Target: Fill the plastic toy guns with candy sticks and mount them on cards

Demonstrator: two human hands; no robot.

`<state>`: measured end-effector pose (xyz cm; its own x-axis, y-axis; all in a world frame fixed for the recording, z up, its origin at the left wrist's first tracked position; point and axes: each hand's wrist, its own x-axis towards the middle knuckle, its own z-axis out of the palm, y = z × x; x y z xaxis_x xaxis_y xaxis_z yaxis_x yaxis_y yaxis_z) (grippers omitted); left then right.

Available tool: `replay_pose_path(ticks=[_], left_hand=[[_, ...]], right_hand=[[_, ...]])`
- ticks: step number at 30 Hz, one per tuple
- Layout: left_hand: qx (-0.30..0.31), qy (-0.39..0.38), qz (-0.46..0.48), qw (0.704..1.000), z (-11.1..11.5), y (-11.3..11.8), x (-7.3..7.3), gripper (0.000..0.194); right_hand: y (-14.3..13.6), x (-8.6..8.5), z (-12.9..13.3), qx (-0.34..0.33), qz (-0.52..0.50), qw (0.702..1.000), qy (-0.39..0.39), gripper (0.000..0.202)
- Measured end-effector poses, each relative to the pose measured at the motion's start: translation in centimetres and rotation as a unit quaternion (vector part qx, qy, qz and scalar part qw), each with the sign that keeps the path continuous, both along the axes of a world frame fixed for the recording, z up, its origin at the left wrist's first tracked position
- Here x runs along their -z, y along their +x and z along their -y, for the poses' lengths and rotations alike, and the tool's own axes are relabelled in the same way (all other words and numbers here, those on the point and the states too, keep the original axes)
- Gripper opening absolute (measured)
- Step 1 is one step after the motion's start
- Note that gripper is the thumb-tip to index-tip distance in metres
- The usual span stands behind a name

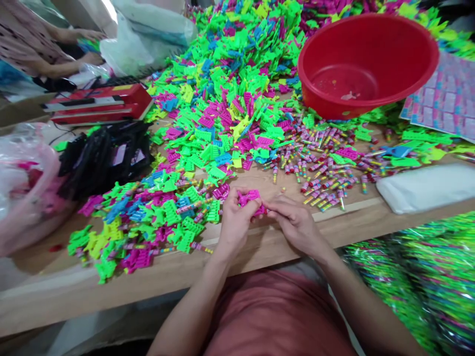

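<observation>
Near the table's front edge, my left hand (236, 217) is closed around a magenta plastic toy piece (253, 198), thumb on top. My right hand (295, 222) pinches at the right end of the same piece, close to a small red tip; what lies between its fingertips is too small to make out. Just beyond my hands lie many small candy tubes (326, 183) with pink labels and coloured sweets. Left of my hands is a pile of toy pieces with tubes among them (170, 212), in green, blue, yellow and magenta.
A large heap of loose toy pieces (237, 64) covers the back. A red basin (367, 104) stands at the back right, near printed sheets (441, 99) and clear bags (426, 188). At left are a red sealer (100, 104), black packets (107, 158) and another person's hands (91, 57).
</observation>
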<state>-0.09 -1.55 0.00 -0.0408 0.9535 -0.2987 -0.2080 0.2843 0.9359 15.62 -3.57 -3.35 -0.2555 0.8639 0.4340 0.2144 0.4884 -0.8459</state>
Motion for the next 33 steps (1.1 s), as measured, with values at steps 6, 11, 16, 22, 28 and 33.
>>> replay_pose_path(ticks=[6, 11, 16, 22, 28, 33], left_hand=[[-0.002, -0.020, 0.020, 1.000, 0.3, -0.5, -0.1, 0.038], [0.021, -0.003, 0.057, 0.998, 0.6, -1.0, 0.0, 0.036], [0.001, 0.040, 0.038, 0.998, 0.8, -0.7, 0.8, 0.035], [-0.001, 0.026, 0.028, 0.999, 1.3, -0.3, 1.3, 0.035], [0.008, 0.027, 0.020, 0.999, 1.9, -0.3, 1.2, 0.037], [0.030, 0.025, 0.004, 0.999, 2.4, -0.2, 1.5, 0.036]], right_hand=[[-0.5, 0.1, 0.4, 0.015, 0.034, 0.999, 0.024, 0.037], [-0.4, -0.3, 0.4, -0.006, 0.066, 0.998, 0.004, 0.051], [-0.5, 0.0, 0.5, -0.041, 0.099, 0.994, 0.002, 0.057], [-0.5, 0.1, 0.7, -0.024, 0.082, 0.996, 0.015, 0.055], [0.3, -0.3, 0.5, -0.036, 0.042, 0.998, -0.041, 0.039], [1.0, -0.4, 0.5, -0.033, -0.008, 0.988, -0.152, 0.025]])
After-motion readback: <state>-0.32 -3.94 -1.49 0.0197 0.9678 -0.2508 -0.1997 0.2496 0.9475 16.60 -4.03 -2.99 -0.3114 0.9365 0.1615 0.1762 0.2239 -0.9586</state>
